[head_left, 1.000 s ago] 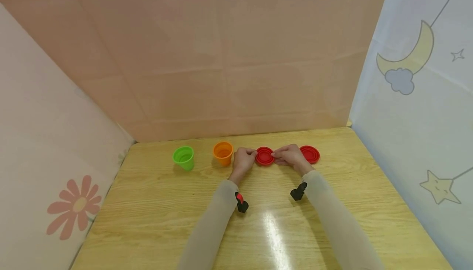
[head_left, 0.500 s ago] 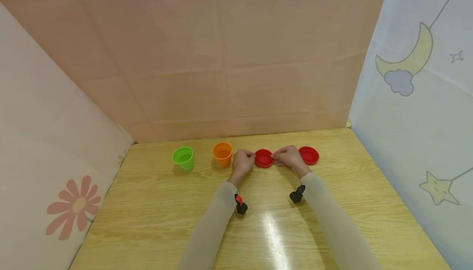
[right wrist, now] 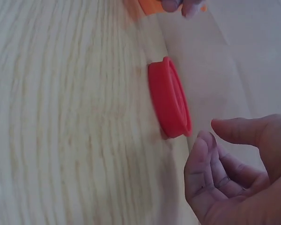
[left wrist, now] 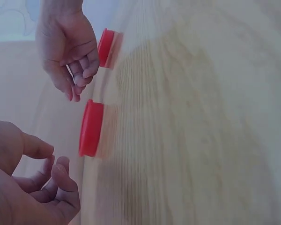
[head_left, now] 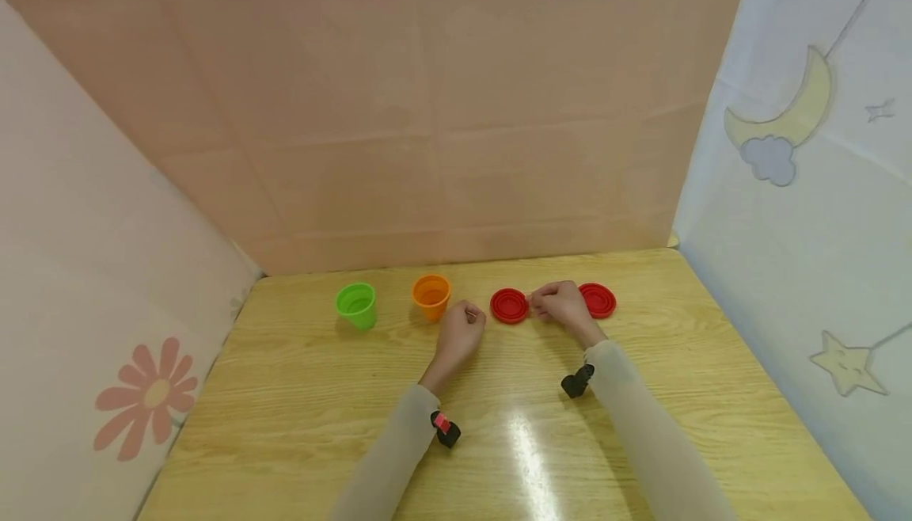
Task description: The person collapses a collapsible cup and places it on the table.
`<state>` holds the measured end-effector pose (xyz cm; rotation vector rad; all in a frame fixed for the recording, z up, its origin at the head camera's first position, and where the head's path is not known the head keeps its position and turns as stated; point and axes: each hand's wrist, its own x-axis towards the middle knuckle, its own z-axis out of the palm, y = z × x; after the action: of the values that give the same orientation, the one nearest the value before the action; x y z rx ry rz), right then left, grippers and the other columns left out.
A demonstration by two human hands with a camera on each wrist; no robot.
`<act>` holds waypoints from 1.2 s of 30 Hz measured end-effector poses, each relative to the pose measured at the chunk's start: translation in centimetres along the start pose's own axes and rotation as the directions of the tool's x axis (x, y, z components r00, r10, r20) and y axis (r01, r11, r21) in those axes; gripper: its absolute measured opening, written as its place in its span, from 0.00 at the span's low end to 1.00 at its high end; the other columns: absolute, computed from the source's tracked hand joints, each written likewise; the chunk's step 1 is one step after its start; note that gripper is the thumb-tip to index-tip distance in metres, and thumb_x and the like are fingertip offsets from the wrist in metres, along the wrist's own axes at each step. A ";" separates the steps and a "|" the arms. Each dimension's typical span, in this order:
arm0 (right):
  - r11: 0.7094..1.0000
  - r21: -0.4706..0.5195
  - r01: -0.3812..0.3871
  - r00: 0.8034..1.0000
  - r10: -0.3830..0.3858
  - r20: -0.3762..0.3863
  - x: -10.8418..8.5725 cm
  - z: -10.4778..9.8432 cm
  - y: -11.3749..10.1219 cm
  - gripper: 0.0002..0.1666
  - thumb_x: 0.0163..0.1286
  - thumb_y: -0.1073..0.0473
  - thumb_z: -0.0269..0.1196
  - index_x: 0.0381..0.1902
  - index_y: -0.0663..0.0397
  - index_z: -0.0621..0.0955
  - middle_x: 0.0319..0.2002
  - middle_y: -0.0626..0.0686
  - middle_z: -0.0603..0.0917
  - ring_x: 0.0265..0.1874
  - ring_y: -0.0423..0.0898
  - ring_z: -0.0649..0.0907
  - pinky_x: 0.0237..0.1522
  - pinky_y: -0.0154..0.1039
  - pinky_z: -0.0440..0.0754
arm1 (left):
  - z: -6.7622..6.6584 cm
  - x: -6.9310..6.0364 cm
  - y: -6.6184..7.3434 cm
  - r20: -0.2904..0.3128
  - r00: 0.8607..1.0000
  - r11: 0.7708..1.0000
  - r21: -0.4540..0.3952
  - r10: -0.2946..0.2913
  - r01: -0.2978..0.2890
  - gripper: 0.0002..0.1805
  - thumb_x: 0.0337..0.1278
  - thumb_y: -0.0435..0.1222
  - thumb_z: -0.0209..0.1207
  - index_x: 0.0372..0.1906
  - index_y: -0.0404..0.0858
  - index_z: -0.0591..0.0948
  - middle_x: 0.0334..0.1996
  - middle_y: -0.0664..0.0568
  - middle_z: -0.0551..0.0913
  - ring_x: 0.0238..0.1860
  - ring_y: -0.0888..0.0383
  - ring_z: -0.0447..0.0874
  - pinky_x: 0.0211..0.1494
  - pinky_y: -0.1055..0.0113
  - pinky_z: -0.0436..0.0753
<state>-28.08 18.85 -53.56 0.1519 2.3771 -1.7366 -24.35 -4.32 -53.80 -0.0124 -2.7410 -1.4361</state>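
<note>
A flattened red collapsible cup [head_left: 509,306] lies on the table between my hands. My left hand [head_left: 459,337] hovers to its left, fingers loosely curled around nothing; the left wrist view shows a gap between that hand [left wrist: 30,183] and the red rim [left wrist: 90,129]. On the cup's other side is my right hand [head_left: 565,305], thumb and fingertips near the edge. From the right wrist, its thumb and fingers [right wrist: 243,173] stand apart from the red cup [right wrist: 166,101]. A second flattened red cup [head_left: 598,300] lies just beyond the right hand, which partly covers it.
An orange cup [head_left: 431,297] stands extended left of the red ones, close to my left hand. Farther left is a green extended cup [head_left: 356,305]. A fabric-covered wall [head_left: 427,188] rises behind the wooden table [head_left: 299,410], with printed side walls.
My left hand has let go of the middle red cup and drawn back toward me, to the left. The right hand has let go too, shifting slightly right. The cup lies slightly nearer me.
</note>
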 end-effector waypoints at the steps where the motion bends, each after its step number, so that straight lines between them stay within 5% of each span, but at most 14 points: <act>1: 1.000 -0.004 0.001 1.000 -0.001 -0.006 -0.1 0.1 -0.1 0.15 0.73 0.63 0.63 0.51 0.69 0.87 0.51 0.63 0.90 0.35 0.46 0.88 0.40 0.37 0.90 | -0.4 -0.4 -0.2 0.009 1.000 1.000 -0.016 -0.005 0.005 0.06 0.69 0.37 0.62 0.38 0.38 0.84 0.33 0.49 0.85 0.33 0.58 0.80 0.35 0.70 0.79; 7: 0.999 -0.034 0.029 0.999 -0.030 -0.033 -0.3 1.0 -1.1 0.14 0.73 0.60 0.66 0.50 0.64 0.88 0.45 0.60 0.92 0.37 0.48 0.88 0.38 0.38 0.89 | -3.5 -2.0 -1.7 0.044 0.999 0.997 -0.081 -0.004 0.007 0.06 0.70 0.38 0.63 0.40 0.39 0.84 0.36 0.48 0.86 0.36 0.58 0.81 0.39 0.69 0.80; 14: 0.996 0.020 0.091 0.996 -0.091 -0.009 -0.2 2.4 -1.7 0.16 0.72 0.56 0.70 0.51 0.62 0.88 0.44 0.61 0.92 0.35 0.46 0.90 0.42 0.42 0.92 | -7.5 -2.1 -3.5 -0.012 0.997 0.996 -0.058 0.070 -0.071 0.09 0.70 0.39 0.66 0.39 0.37 0.82 0.35 0.47 0.86 0.37 0.58 0.82 0.40 0.70 0.82; 21: 0.982 0.069 0.177 0.984 -0.178 0.023 -0.5 3.8 -2.9 0.20 0.72 0.54 0.71 0.53 0.63 0.87 0.47 0.64 0.91 0.41 0.53 0.92 0.47 0.46 0.93 | -10.1 -1.9 -5.0 -0.043 0.997 0.998 -0.028 0.056 -0.058 0.16 0.65 0.43 0.71 0.34 0.39 0.77 0.31 0.50 0.78 0.35 0.58 0.75 0.38 0.72 0.75; 28: 0.970 0.115 0.214 0.972 -0.224 0.076 -0.9 6.8 -4.1 0.24 0.71 0.56 0.71 0.58 0.67 0.84 0.50 0.64 0.90 0.50 0.60 0.90 0.54 0.51 0.92 | -12.2 -1.6 -6.8 0.034 0.997 0.997 -0.003 0.075 -0.075 0.26 0.63 0.43 0.73 0.55 0.30 0.78 0.46 0.39 0.83 0.46 0.49 0.84 0.54 0.58 0.87; 36: 0.965 0.027 0.262 0.950 -0.262 0.170 -0.7 9.6 -4.2 0.38 0.66 0.46 0.76 0.68 0.58 0.78 0.68 0.62 0.81 0.66 0.57 0.82 0.67 0.54 0.85 | -13.1 -0.4 -7.9 0.172 0.985 0.999 0.013 0.029 -0.032 0.43 0.64 0.48 0.71 0.75 0.31 0.66 0.65 0.34 0.78 0.63 0.39 0.83 0.67 0.44 0.84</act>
<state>-27.33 8.46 -52.29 -0.3162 2.3527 -1.7812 -23.73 -19.64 -52.88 -0.1854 -2.8730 -1.4715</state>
